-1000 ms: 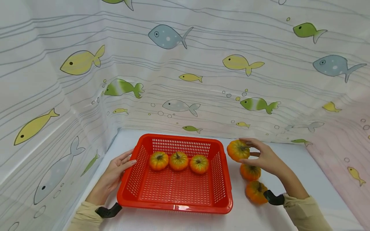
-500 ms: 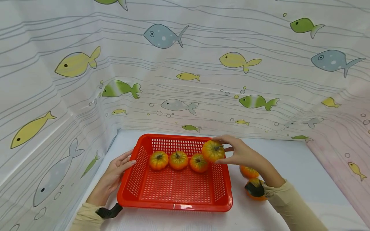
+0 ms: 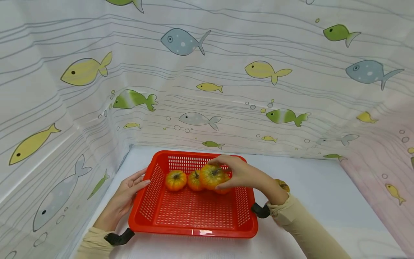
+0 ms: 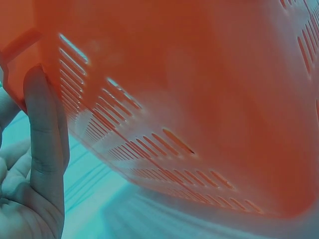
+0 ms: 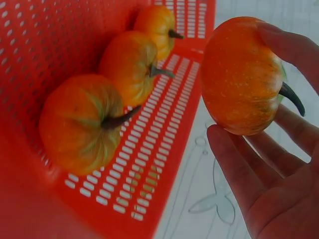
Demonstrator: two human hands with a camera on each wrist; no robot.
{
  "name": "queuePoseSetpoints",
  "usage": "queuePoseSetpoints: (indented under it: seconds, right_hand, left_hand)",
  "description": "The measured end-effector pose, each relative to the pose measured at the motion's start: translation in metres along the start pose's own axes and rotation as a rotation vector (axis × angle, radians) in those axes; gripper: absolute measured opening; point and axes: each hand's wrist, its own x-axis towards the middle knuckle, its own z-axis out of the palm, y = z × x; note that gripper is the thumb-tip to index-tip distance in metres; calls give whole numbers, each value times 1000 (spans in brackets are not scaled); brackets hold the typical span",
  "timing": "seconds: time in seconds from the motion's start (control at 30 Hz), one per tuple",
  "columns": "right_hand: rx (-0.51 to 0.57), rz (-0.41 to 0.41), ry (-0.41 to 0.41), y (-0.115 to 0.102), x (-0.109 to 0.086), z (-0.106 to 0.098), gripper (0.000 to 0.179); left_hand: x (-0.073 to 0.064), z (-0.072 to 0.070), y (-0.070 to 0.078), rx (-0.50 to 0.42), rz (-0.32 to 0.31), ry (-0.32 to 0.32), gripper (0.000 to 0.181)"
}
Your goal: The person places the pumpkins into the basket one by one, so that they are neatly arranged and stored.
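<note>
My right hand [image 3: 242, 176] pinches a small orange pumpkin [image 3: 210, 177] between thumb and fingers, above the red plastic basket [image 3: 194, 232]. Three more pumpkins sit in a row along the basket's back wall: a left one [image 3: 176, 180], a middle one [image 3: 194, 180] and a right one [image 3: 223, 189], the last partly covered by the hand. In the right wrist view the held pumpkin [image 5: 241, 77] hangs apart from the row. My left hand [image 3: 124, 196] holds the basket's left side, thumb on the rim; in the left wrist view a finger [image 4: 42, 129] lies against the outer wall.
Right of the basket, another pumpkin [image 3: 283, 185] shows partly behind my right forearm. The white table [image 3: 323, 194] lies under the basket. A fish-patterned curtain [image 3: 226, 108] stands behind and at both sides.
My right hand has carried the pumpkin leftward from beside the basket, over its right rim, to above the row inside. The left hand stays on the basket.
</note>
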Motion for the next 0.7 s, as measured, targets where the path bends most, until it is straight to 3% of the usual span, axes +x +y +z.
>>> queuePoseSetpoints:
  seconds: [0.7]
  right_hand:
    - [-140,-50,-180,-20,45,52,65]
  left_hand:
    - [-3,0,1,7,23,-28,68]
